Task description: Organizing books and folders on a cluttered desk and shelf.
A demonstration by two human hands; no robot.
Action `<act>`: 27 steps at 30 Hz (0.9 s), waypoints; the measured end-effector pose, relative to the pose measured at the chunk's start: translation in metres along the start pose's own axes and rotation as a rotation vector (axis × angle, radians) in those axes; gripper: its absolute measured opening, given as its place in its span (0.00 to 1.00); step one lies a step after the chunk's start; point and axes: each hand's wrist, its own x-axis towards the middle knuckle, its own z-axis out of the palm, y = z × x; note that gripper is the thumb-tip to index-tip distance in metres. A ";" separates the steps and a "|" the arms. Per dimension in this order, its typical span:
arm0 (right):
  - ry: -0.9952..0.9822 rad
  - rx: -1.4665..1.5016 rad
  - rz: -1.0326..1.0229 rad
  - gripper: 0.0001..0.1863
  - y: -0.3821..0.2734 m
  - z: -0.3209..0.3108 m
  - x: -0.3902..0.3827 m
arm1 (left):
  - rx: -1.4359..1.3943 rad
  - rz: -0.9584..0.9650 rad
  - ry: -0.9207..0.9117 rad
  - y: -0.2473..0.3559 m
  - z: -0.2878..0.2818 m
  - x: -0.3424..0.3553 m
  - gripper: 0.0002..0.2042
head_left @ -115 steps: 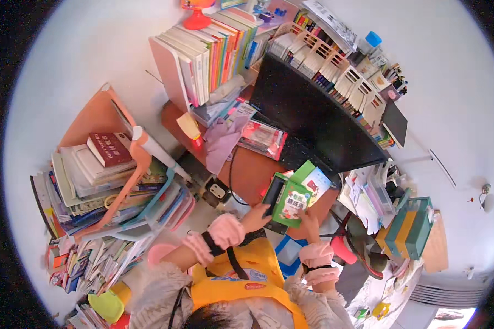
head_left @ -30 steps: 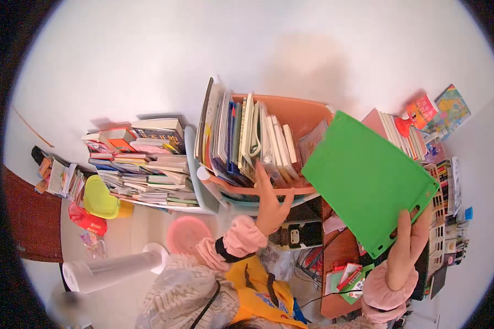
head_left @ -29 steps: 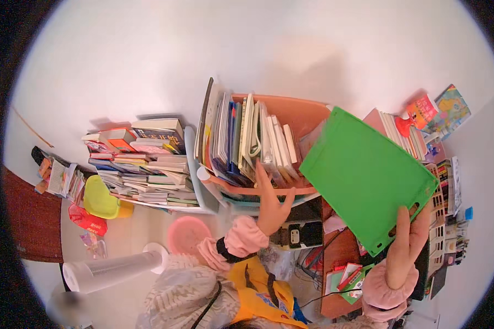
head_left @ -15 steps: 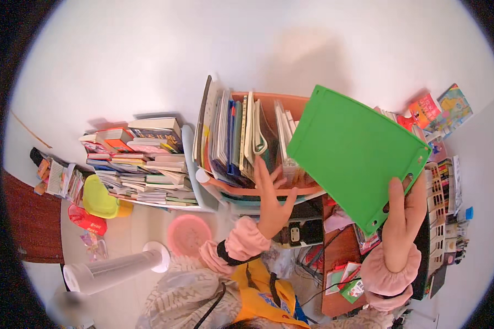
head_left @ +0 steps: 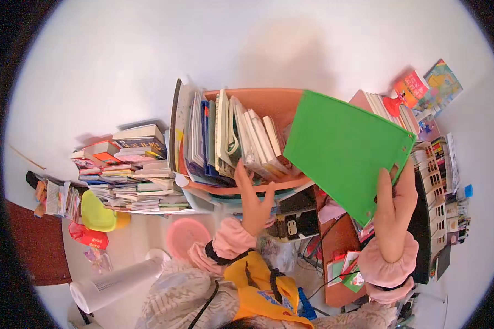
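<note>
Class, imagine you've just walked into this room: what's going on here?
A person holds a flat green board by its corner in the right hand. The left hand is open at the front rim of an orange bin; whether it touches the books inside is hard to tell. Those books stand on edge, some leaning. More piled books sit left of the bin.

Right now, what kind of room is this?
It looks like a study corner, perhaps in a home. Books stand in an orange bin, a big pile of books sits to its left, and there is a reddish-brown desk to the right.
</note>
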 end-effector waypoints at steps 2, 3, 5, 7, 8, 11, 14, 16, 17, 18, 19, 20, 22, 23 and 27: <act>0.015 -0.059 -0.024 0.21 -0.002 0.001 0.001 | -0.020 0.017 0.000 0.002 0.002 0.004 0.36; 0.023 -0.111 -0.052 0.21 -0.003 0.002 0.001 | -0.020 0.016 -0.002 0.001 0.002 0.007 0.36; 0.058 -0.100 -0.062 0.21 -0.008 0.006 0.000 | 0.031 0.051 -0.049 -0.002 -0.002 0.013 0.36; 0.097 -0.108 -0.068 0.21 -0.007 0.004 0.000 | -0.006 0.041 -0.086 -0.002 -0.002 0.019 0.37; 0.137 -0.167 -0.080 0.21 -0.005 0.003 0.002 | -0.035 0.034 -0.116 -0.001 -0.001 0.022 0.37; 0.175 -0.240 -0.072 0.21 0.004 0.003 0.009 | 0.131 0.116 -0.101 0.007 0.005 0.033 0.38; 0.153 -0.210 -0.039 0.21 0.012 0.014 0.018 | 0.089 0.134 -0.101 0.002 0.010 0.047 0.38; 0.141 -0.203 -0.143 0.21 0.022 0.021 0.026 | 0.089 0.157 -0.125 0.003 0.015 0.055 0.38; 0.144 -0.206 -0.144 0.21 0.023 0.025 0.030 | 0.094 0.177 -0.148 0.004 0.018 0.059 0.39; 0.094 -0.232 -0.108 0.21 0.021 0.032 0.033 | 0.109 0.221 -0.140 0.004 0.019 0.061 0.39; 0.044 -0.257 -0.073 0.21 0.022 0.039 0.036 | 0.116 0.222 -0.135 0.004 0.020 0.064 0.39; -0.028 -0.342 -0.060 0.21 0.032 0.048 0.039 | 0.132 0.236 -0.156 0.005 0.020 0.066 0.38; -0.067 -0.400 -0.061 0.20 0.043 0.073 0.049 | 0.144 0.252 -0.208 0.004 0.022 0.071 0.37; -0.104 -0.462 -0.060 0.19 0.048 0.084 0.053 | 0.150 0.256 -0.201 0.003 0.022 0.074 0.37; -0.178 -0.380 -0.137 0.19 0.087 0.116 0.061 | 0.147 0.261 -0.313 0.000 0.029 0.082 0.36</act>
